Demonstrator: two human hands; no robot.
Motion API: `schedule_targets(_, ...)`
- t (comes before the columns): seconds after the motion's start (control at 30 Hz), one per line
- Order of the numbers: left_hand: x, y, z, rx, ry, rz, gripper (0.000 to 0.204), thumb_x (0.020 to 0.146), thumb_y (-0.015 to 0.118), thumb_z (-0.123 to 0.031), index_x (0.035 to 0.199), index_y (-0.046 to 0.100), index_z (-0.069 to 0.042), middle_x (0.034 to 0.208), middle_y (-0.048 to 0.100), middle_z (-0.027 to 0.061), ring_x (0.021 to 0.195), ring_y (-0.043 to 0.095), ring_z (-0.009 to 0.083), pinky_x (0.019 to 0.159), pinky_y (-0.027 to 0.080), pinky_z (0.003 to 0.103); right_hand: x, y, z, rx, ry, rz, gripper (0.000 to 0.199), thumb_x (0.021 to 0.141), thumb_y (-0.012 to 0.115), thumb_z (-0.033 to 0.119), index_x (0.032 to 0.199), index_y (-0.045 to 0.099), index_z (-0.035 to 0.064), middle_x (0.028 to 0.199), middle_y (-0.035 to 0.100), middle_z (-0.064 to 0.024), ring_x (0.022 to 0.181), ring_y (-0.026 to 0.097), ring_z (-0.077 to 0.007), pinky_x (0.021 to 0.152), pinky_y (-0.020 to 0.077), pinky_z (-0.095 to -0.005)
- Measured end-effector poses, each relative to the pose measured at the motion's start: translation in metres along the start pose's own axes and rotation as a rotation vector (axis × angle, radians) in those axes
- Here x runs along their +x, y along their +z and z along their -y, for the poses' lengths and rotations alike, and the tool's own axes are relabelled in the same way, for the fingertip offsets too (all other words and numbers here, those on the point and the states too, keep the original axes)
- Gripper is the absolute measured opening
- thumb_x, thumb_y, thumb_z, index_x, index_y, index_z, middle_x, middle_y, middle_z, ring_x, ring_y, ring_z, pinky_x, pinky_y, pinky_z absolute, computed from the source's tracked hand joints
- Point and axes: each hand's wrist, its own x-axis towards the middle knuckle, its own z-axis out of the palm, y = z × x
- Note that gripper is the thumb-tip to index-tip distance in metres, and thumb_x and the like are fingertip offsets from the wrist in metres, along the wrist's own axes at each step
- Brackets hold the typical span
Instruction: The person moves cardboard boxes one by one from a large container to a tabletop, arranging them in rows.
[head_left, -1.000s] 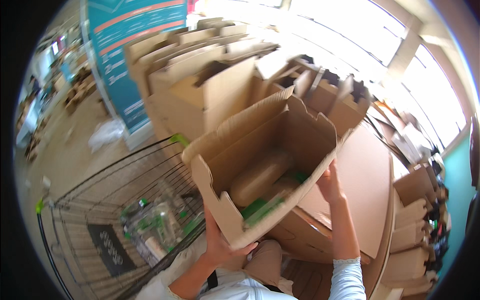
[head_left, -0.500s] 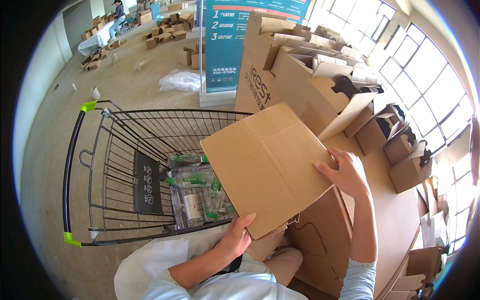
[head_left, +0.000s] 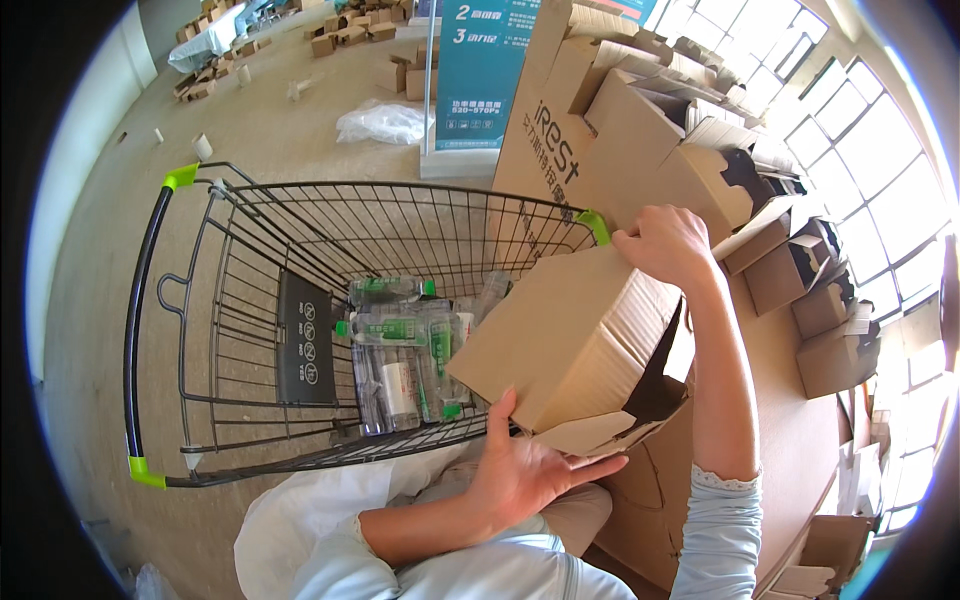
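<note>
A brown cardboard box (head_left: 575,325) is tilted between my two hands above the right end of the shopping cart. It has been squared up, and its dark inside shows through an opening on the right, with loose flaps along the lower edge. My right hand (head_left: 665,243) has its fingers curled over the far upper corner of the box. Under the near corner is my left hand (head_left: 525,480), thumb up against the cardboard and fingers stretched below the flaps. Beside the box, several clear plastic bottles (head_left: 388,328) with green caps lie in the cart.
The black wire shopping cart (head_left: 300,184) with green corners stands in front of me. To the right, several open cartons (head_left: 790,275) line a large cardboard surface (head_left: 755,430). Beyond are a teal display board (head_left: 485,85), clear plastic wrap (head_left: 380,124) and scattered boxes (head_left: 350,32).
The flat cardboard has opened into a box shape and turned, showing its inside. My right hand has moved up to the far corner; my left hand has shifted beneath the near corner.
</note>
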Motion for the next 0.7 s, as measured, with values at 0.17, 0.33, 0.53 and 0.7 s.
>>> schedule_targets(0.17,0.004,-0.002,0.002,0.130,0.010,-0.072,0.092,0.079,0.050,-0.067,0.145,0.018,-0.011,0.144,0.030,0.0169,0.131,0.031,0.0409,0.104,0.030,0.062,-0.010,0.001,-0.015,0.055,0.045,-0.041,0.032,0.074,0.056,0.031,0.073,0.069,0.0019,0.074,0.065,-0.0188,0.078,0.063,-0.0359,0.075,0.0489,-0.0412)
schedule_targets(0.33,0.007,-0.014,0.017,0.390,0.113,-0.162,0.085,0.080,0.051,-0.064,0.142,0.027,-0.011,0.143,0.034,0.0122,0.130,0.036,0.0320,0.106,0.032,0.052,-0.060,-0.012,-0.043,0.253,0.074,-0.218,0.035,0.078,0.056,0.031,0.077,0.068,-0.0016,0.073,0.064,-0.0197,0.077,0.062,-0.0352,0.076,0.0483,-0.0407)
schedule_targets(0.53,-0.001,-0.058,0.025,1.001,0.467,-0.068,0.061,0.081,0.066,-0.037,0.125,0.045,-0.001,0.120,0.053,0.0100,0.111,0.052,0.0217,0.091,0.044,0.038,-0.160,-0.009,-0.070,0.552,0.320,-0.425,0.037,0.085,0.061,0.031,0.098,0.064,-0.0031,0.059,0.057,-0.0136,0.057,0.057,-0.0248,0.062,0.0467,-0.0319)
schedule_targets(0.7,0.025,-0.057,0.020,2.093,0.554,0.273,0.084,0.064,0.080,-0.040,0.121,0.038,0.004,0.114,0.047,0.0188,0.105,0.049,0.0262,0.091,0.041,0.039,-0.257,0.041,-0.136,1.345,0.320,-0.658,0.049,0.094,0.053,0.035,0.129,0.047,0.0011,0.114,0.057,-0.0027,0.106,0.050,-0.0126,0.091,0.0393,-0.0279)
